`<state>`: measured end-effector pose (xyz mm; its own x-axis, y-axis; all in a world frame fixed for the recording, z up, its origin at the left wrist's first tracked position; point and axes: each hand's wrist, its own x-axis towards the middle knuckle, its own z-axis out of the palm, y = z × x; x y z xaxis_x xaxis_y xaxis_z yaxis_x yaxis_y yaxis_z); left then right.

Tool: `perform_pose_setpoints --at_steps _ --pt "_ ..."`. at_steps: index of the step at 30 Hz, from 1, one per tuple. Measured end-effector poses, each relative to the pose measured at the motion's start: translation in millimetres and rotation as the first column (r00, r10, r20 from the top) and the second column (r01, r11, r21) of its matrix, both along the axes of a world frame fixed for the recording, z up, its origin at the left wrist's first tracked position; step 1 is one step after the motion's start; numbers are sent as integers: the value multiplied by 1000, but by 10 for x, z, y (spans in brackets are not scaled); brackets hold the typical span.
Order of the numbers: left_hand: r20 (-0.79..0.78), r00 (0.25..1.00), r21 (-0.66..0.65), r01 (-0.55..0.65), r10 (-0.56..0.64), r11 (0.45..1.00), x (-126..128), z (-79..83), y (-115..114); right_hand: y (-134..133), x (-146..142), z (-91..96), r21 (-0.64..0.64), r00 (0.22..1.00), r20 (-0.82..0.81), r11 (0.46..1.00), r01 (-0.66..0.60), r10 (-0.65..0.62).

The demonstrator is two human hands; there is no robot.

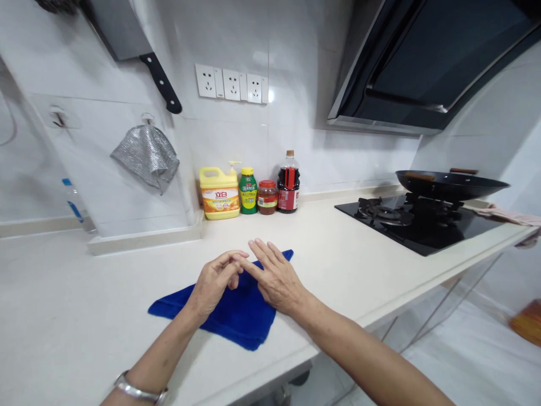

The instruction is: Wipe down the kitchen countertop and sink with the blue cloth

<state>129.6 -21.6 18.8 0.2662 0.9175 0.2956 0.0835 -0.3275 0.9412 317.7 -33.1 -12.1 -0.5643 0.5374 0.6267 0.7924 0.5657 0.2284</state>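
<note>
A blue cloth (236,316) lies folded on the white counter (84,316) near its front edge. My right hand (274,276) lies flat on the cloth with fingers stretched out and spread. My left hand (215,279) hovers just over the cloth, fingers curled, its fingertips touching the index finger of the right hand. Nothing shows inside the left hand. A metal watch (137,389) is on my left wrist.
Against the back wall stand a yellow detergent jug (218,193), a green bottle (248,190), a red jar (267,197) and a dark sauce bottle (288,181). A black wok (450,184) sits on the gas hob (416,223) at right. A silver cloth (146,155) and a cleaver (135,45) hang on the wall.
</note>
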Motion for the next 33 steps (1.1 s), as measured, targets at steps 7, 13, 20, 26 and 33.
perform_pose_setpoints --at_steps 7,13,20,26,33 --pt "-426 890 270 -43 160 962 6 -96 -20 172 172 24 -72 956 -215 980 187 -198" --pt "-813 555 301 142 176 943 30 -295 -20 270 462 60 -329 855 -149 840 431 -497" --pt "-908 412 200 251 82 947 -33 -328 24 326 607 7 -467 790 -71 720 513 -609" --pt "-914 404 221 422 36 879 -505 -145 52 345 690 -67 -511 789 -69 701 498 -610" --pt "-900 352 362 274 257 891 -1080 -303 75 340 570 11 -526 874 -151 786 324 -462"
